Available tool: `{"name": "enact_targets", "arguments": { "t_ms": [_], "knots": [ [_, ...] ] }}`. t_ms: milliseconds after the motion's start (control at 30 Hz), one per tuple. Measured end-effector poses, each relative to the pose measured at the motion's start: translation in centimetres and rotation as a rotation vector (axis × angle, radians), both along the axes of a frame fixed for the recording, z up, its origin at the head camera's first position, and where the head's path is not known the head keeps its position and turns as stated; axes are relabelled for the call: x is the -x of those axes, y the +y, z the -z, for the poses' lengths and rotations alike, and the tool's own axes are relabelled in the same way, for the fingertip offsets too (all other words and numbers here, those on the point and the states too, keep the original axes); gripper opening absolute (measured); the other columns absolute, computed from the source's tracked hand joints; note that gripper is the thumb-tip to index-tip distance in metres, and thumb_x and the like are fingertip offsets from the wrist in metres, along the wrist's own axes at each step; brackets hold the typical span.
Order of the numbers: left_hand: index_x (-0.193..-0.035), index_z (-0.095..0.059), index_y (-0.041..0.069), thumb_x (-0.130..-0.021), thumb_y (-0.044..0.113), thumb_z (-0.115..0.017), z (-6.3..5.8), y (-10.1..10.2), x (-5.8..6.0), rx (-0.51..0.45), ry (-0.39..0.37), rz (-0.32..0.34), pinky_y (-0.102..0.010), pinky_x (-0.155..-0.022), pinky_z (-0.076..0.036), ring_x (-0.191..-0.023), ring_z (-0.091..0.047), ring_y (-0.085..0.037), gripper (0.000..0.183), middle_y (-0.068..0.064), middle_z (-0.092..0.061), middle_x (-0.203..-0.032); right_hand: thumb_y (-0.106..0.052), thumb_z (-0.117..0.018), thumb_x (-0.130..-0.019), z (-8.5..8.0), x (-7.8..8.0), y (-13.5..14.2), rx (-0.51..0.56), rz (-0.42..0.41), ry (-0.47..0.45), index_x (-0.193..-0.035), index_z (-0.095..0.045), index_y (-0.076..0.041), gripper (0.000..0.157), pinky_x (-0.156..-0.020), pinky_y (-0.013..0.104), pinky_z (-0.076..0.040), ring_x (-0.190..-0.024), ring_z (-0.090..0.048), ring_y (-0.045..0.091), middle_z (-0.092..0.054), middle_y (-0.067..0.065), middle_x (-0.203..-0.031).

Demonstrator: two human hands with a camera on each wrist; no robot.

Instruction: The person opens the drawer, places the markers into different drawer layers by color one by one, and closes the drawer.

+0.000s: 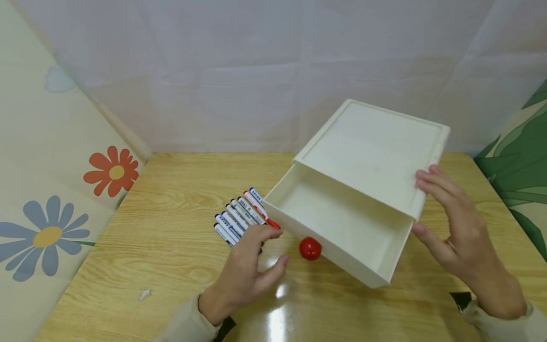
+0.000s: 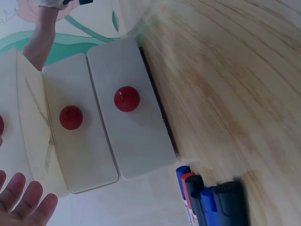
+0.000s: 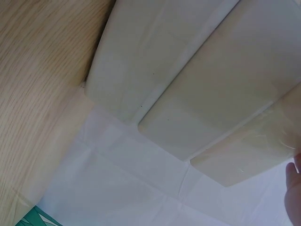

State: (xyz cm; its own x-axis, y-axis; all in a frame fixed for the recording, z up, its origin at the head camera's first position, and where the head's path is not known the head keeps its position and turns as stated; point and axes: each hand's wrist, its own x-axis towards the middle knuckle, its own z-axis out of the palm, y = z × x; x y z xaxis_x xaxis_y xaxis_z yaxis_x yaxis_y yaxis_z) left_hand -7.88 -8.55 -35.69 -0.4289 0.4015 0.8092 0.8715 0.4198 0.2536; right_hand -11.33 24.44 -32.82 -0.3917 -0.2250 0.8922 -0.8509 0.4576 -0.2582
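A white desktop drawer unit (image 1: 372, 152) stands on the table, turned at an angle. Its top drawer (image 1: 333, 213) is pulled out and shows a bare floor. A red round knob (image 1: 310, 249) sits on that drawer's front. Just left of the knob is my left hand (image 1: 244, 273), fingers loosely curved and thumb apart, holding nothing. My right hand (image 1: 463, 232) touches the unit's right side with fingertips and thumb. In the left wrist view, the middle drawer (image 2: 82, 160) and bottom drawer (image 2: 136, 146) are closed, each with a red knob.
Several whiteboard markers (image 1: 239, 216) lie side by side left of the unit, close behind my left hand. A small whitish scrap (image 1: 144, 294) is on the wooden table (image 1: 179, 190) at front left. A pale curtain (image 1: 248, 85) hangs behind the table.
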Motion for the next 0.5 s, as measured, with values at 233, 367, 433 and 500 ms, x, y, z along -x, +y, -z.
{"name": "enact_targets", "arguments": {
  "t_ms": [233,367,433,500],
  "knots": [
    [-0.109,-0.052,-0.007,-0.082,0.013,-0.061,0.6,-0.9,0.2,0.007,-0.109,0.028,-0.024,-0.090,-0.048,-0.095,-0.055,-0.020,0.035,-0.012,-0.057,-0.102,-0.042,-0.058,-0.087,0.0,0.0,0.1,-0.008,-0.001,0.004,-0.111,-0.051,0.018,0.066,-0.112,0.037,-0.031,-0.125,-0.042,0.038,-0.053,0.028,-0.122],
    [-0.108,-0.053,-0.006,-0.084,0.014,-0.060,0.8,-1.4,0.3,0.024,-0.118,0.004,-0.025,-0.090,-0.047,-0.095,-0.055,-0.020,0.032,-0.011,-0.058,-0.102,-0.042,-0.058,-0.087,0.1,0.1,0.2,-0.009,-0.003,0.003,-0.111,-0.051,0.018,0.065,-0.112,0.037,-0.031,-0.125,-0.042,0.039,-0.053,0.028,-0.122],
    [-0.108,-0.053,-0.005,-0.085,0.015,-0.059,0.9,-1.7,0.4,0.022,-0.126,-0.010,-0.025,-0.090,-0.047,-0.095,-0.055,-0.020,0.031,-0.010,-0.058,-0.102,-0.042,-0.058,-0.087,0.1,0.1,0.2,-0.009,-0.003,0.003,-0.111,-0.051,0.018,0.065,-0.111,0.038,-0.031,-0.125,-0.042,0.039,-0.053,0.028,-0.122],
    [-0.109,-0.053,-0.003,-0.087,0.016,-0.058,1.0,-2.1,0.5,0.018,-0.142,-0.024,-0.024,-0.089,-0.047,-0.095,-0.054,-0.019,0.030,-0.009,-0.058,-0.103,-0.042,-0.058,-0.087,0.2,0.1,0.3,-0.009,-0.002,0.004,-0.111,-0.051,0.018,0.065,-0.111,0.038,-0.031,-0.124,-0.043,0.039,-0.053,0.028,-0.122]
  ]
}}
